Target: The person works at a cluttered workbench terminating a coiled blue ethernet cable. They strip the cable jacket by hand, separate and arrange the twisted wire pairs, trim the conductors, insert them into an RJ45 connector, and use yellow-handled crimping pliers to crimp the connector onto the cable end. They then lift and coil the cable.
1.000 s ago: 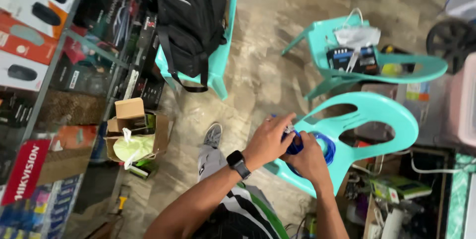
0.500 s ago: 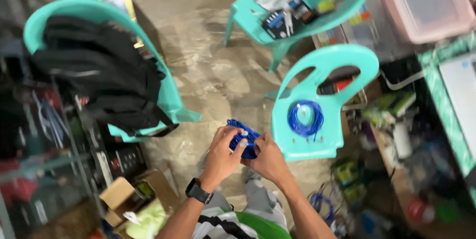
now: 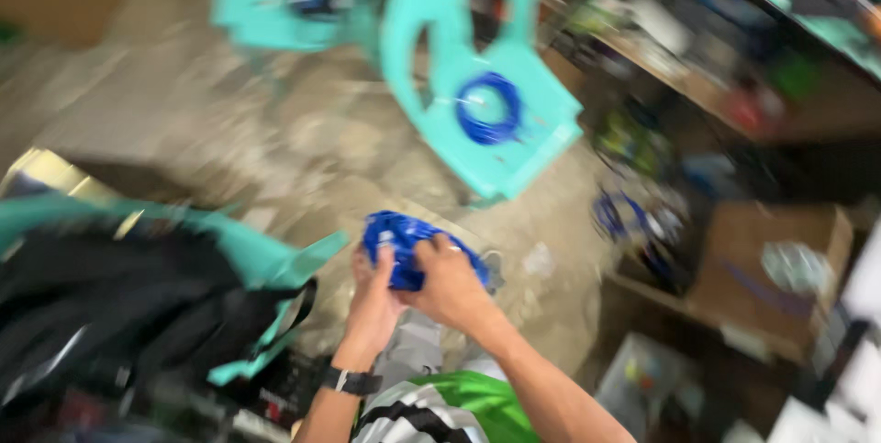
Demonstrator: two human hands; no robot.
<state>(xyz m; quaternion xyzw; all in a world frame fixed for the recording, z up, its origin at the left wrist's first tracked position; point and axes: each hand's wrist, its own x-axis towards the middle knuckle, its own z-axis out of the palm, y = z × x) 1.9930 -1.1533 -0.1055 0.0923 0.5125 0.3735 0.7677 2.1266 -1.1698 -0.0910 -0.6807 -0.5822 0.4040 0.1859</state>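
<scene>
Both my hands grip a bundle of blue cable (image 3: 396, 232) in front of me, above the floor. My left hand (image 3: 374, 303), with a black watch on its wrist, holds the bundle from the left and below. My right hand (image 3: 448, 283) closes over it from the right. A second coil of blue cable (image 3: 488, 109) lies on the seat of a teal plastic chair (image 3: 532, 135) farther ahead. The picture is motion-blurred.
A black backpack (image 3: 101, 305) rests on another teal chair (image 3: 266, 259) at the left. A third teal chair (image 3: 248, 2) with small items stands at the top. Cardboard boxes (image 3: 762, 287), more blue cable (image 3: 610, 213) and cluttered shelves fill the right side. The floor is bare concrete.
The view has swung round, so the chairs and backpack shifted in the picture. My hands still hold the blue cable bundle, now away from the chair seat and lower in view.
</scene>
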